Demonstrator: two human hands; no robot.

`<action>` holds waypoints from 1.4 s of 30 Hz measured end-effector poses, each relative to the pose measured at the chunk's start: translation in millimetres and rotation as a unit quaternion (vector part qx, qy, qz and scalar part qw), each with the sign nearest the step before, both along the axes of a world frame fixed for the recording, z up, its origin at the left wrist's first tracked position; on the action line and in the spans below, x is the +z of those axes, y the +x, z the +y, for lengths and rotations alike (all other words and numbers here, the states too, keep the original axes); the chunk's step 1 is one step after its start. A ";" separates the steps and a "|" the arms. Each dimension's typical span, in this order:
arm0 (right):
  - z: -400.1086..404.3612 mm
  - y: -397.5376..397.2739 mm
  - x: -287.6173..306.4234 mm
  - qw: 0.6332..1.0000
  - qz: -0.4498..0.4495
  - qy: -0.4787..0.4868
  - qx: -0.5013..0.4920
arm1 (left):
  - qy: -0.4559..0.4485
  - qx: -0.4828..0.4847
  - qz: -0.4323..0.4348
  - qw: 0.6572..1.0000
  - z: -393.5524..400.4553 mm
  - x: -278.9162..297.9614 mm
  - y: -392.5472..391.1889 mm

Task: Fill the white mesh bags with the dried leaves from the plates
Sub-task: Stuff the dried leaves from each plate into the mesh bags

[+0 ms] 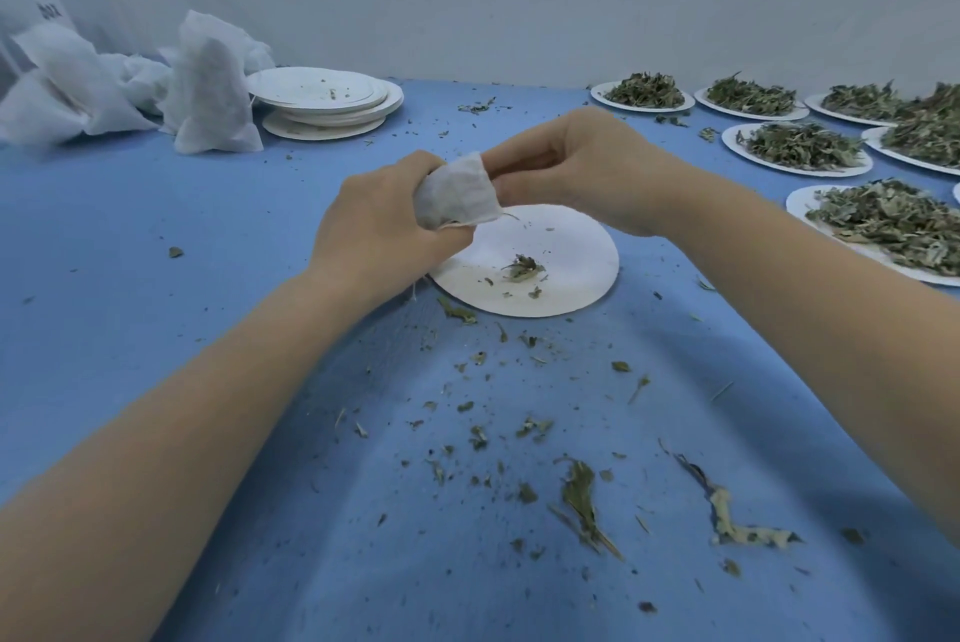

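Observation:
My left hand (382, 220) grips a small white mesh bag (457, 194) above a white paper plate (571, 272). My right hand (576, 163) meets the bag's top, its fingers curled at the opening and partly inside it. The plate carries only a small clump of dried leaves (523, 268) and a few crumbs. Several plates heaped with dried leaves (800, 145) line the right side of the blue table.
A stack of emptied white plates (324, 96) stands at the back left. Beside it lie several white mesh bags (210, 85), one upright. Leaf scraps (582, 496) litter the blue cloth in front of me. A pale wall runs along the table's far edge.

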State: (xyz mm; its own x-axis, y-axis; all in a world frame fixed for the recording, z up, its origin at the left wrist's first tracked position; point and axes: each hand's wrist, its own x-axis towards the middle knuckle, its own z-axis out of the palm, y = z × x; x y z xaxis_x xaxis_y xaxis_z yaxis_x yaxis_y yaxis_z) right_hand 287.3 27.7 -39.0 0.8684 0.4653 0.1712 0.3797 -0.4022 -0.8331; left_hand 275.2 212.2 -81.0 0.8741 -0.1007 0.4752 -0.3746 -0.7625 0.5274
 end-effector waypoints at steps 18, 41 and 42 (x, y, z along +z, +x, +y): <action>-0.8 -13.9 1.9 0.999 -0.033 -0.015 -0.018 | 0.088 -0.008 -0.025 0.996 -0.9 3.8 -1.2; 35.2 -19.4 -10.9 0.981 -0.141 -0.042 -0.123 | 0.042 -0.024 -0.024 0.999 2.3 -4.6 -0.3; 36.8 -19.5 -11.2 0.985 -0.128 -0.033 -0.107 | 0.025 -0.029 -0.025 0.999 1.6 -4.9 -0.4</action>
State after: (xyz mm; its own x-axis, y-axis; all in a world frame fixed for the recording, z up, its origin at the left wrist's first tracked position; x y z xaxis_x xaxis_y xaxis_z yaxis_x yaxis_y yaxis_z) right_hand 267.9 64.5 -50.2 0.8796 0.2940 0.3739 0.4757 -0.5453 -0.6902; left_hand 274.8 213.8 -86.0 0.8415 -0.1752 0.5110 -0.4436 -0.7639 0.4687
